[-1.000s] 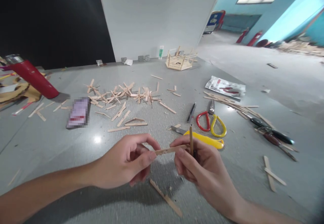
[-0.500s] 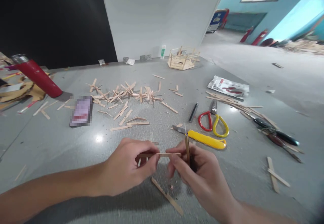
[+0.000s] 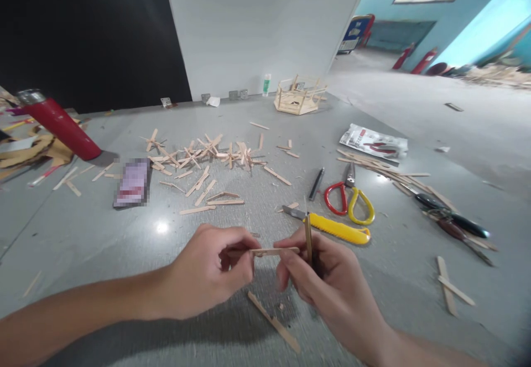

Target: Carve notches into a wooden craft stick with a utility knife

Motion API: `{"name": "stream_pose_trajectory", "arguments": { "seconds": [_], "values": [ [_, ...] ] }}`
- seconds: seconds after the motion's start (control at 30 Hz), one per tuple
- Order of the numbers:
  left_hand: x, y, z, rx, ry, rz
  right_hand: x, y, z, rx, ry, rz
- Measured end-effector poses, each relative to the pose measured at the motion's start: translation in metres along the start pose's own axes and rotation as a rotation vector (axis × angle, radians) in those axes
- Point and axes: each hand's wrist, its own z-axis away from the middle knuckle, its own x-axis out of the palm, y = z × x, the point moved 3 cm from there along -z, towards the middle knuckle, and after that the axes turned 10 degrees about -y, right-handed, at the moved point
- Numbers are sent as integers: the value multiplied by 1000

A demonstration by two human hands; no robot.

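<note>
A wooden craft stick [image 3: 271,252] is stretched level between my two hands, just above the grey table. My left hand [image 3: 224,270] pinches its left end between thumb and fingers, which hide that end. My right hand [image 3: 326,278] grips the other end with thumb and forefinger. Tucked upright in the right hand too is a slim brass-coloured tool [image 3: 308,239] with a thin pointed tip. Below the hands lies a notched craft stick [image 3: 274,322]. Just beyond the right hand rests a yellow-handled knife [image 3: 340,228], with red-and-yellow-handled scissors [image 3: 350,192] behind it.
A pile of craft sticks [image 3: 207,151] spreads across the middle. At left are a red bottle [image 3: 62,126] and a blurred purple packet [image 3: 133,183]. A stick-built frame [image 3: 298,101] and a glue tube [image 3: 266,84] stand at the back. Dark-handled tools [image 3: 452,217] lie right.
My left thumb and fingers have slid slightly left along the stick, so more of it shows between the hands. The right hand has shifted a little to the right, still gripping.
</note>
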Motion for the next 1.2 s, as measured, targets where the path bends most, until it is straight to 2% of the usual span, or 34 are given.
{"name": "stream_pose_trajectory", "arguments": {
  "seconds": [0.17,0.27,0.33,0.4,0.47,0.53,0.6,0.67,0.73,0.83,1.0,1.1,1.17,1.2],
  "values": [
    [0,-3,-1,-70,-79,127,-5,-4,-3,-21,26,16],
    [-3,-6,-2,-91,-37,94,-23,-3,-16,5,72,131],
    [-8,-7,-2,-98,13,64,-39,3,-28,41,92,391],
    [-15,-8,-5,-125,17,25,-50,12,-38,76,19,790],
    [-24,-12,-10,-172,-49,-30,-56,20,-44,73,-23,1050],
    [-32,-20,-17,-206,-199,-89,-58,24,-46,31,-46,1193],
    [-40,-31,-24,-191,-324,-128,-62,24,-45,9,-31,1328],
    [-47,-44,-31,-183,-395,-127,-72,23,-44,60,-3,1462],
    [-51,-56,-37,-193,-430,-93,-84,24,-41,150,-38,1503],
    [-54,-70,-41,-222,-493,-30,-100,31,-35,168,-200,1413],
    [-54,-80,-43,-228,-559,39,-117,31,-32,131,-240,1321],
    [-54,-80,-43,-203,-565,10,-114,19,-37,55,-151,1353],
    [-54,-79,-42,-202,-575,-41,-103,12,-39,-11,-25,1393],
    [-54,-79,-42,-203,-583,-69,-94,11,-39,-32,-12,1393]
  ]
}}
